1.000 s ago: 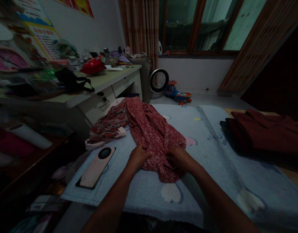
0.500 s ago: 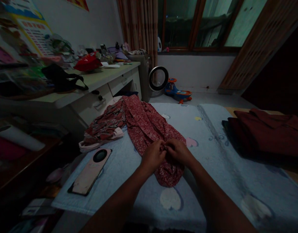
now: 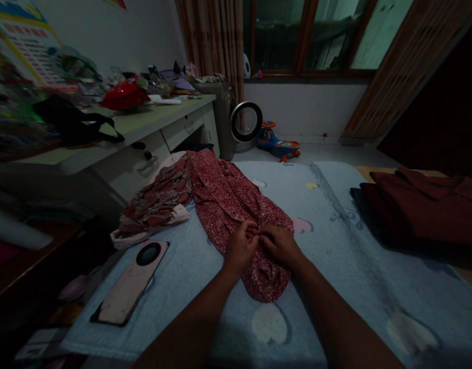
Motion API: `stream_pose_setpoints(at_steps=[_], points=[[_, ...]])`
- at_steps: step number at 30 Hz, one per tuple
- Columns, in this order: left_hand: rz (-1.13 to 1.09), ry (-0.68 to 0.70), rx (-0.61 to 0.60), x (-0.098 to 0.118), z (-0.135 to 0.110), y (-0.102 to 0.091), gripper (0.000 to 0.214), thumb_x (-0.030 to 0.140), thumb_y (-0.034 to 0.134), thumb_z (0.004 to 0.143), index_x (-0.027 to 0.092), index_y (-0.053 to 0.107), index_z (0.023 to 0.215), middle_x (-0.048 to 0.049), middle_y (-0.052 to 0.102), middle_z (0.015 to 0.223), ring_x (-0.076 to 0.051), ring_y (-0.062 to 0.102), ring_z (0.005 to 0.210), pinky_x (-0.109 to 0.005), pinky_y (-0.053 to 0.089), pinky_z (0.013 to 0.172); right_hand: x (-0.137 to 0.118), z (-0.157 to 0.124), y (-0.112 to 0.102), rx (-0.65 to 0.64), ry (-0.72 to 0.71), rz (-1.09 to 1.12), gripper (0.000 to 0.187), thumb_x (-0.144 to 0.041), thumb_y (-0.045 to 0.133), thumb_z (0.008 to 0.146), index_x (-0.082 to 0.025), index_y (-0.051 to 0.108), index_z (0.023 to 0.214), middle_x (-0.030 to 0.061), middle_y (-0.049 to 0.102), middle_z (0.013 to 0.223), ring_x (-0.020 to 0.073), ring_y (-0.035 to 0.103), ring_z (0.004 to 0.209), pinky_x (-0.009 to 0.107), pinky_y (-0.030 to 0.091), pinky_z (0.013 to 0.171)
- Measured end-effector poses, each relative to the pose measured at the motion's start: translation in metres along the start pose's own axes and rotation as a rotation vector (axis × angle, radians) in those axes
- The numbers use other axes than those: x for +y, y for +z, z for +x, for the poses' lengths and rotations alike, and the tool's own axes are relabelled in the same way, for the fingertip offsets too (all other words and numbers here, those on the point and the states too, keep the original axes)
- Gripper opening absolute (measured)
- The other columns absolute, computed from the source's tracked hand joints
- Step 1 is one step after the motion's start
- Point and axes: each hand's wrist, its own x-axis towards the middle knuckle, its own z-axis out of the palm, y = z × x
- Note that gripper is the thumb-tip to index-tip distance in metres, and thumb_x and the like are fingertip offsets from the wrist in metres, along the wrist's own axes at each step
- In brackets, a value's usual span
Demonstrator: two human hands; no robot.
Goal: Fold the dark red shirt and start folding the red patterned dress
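Left hand and right hand meet, fingers bent and nearly closed, pinching fabric at their tips. On the pale blue blanket beneath lies the red speckled garment they grip; patterned cloth adjoins its far left side; nearer, left, rests a phone.

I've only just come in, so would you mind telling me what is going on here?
A person has both bare hands on a red patterned garment spread on a light blue blanket. The left hand and right hand have their fingertips close together near its lower end; what exactly they grip is too dim to tell. A second patterned cloth lies bunched beside it on the left, with a phone nearer the person. Folded dark clothes are stacked at the right.
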Motion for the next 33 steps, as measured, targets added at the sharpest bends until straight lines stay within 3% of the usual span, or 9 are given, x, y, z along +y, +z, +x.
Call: stream_pose_setpoints(at_steps=[9,17,24,33], points=[[-0.09,-0.072,-0.032,-0.005,0.003,-0.002,0.012,0.024,0.062,0.08,0.018,0.067,0.089,-0.0005,0.072,0.085,-0.014,0.068,0.075,-0.025,0.053,0.073,0.003,-0.002,-0.001,0.09,0.006,0.089,0.014,-0.019,0.053,0.091,-0.019,0.067,0.092,0.0051,0.071,0.091,0.0178,0.063,0.086,0.03,0.046,0.079],[-0.035,-0.064,0.011,-0.002,0.006,-0.002,0.013,0.02,0.062,0.08,0.016,0.072,0.088,-0.0038,0.074,0.09,-0.017,0.068,0.083,-0.029,0.053,0.081,0.004,-0.002,0.003,0.137,0.029,0.085,0.007,-0.018,0.056,0.087,-0.019,0.063,0.089,0.004,0.068,0.087,0.0175,0.061,0.081,0.029,0.044,0.075],[-0.035,-0.11,-0.009,-0.002,0.007,-0.002,0.014,0.018,0.061,0.08,0.016,0.072,0.089,-0.0026,0.074,0.085,-0.015,0.068,0.076,-0.025,0.052,0.071,0.003,-0.002,0.005,0.152,0.015,0.051,0.005,-0.016,0.057,0.083,-0.02,0.06,0.085,0.0018,0.065,0.081,0.0161,0.058,0.076,0.027,0.041,0.071],[0.002,-0.044,-0.03,0.005,0.006,-0.004,0.013,0.018,0.061,0.079,0.016,0.072,0.086,-0.0016,0.073,0.081,-0.014,0.065,0.071,-0.023,0.05,0.068,0.001,-0.002,0.005,0.154,0.001,0.012,0.006,-0.016,0.056,0.082,-0.02,0.06,0.085,0.0021,0.064,0.08,0.0163,0.057,0.075,0.026,0.04,0.069]])
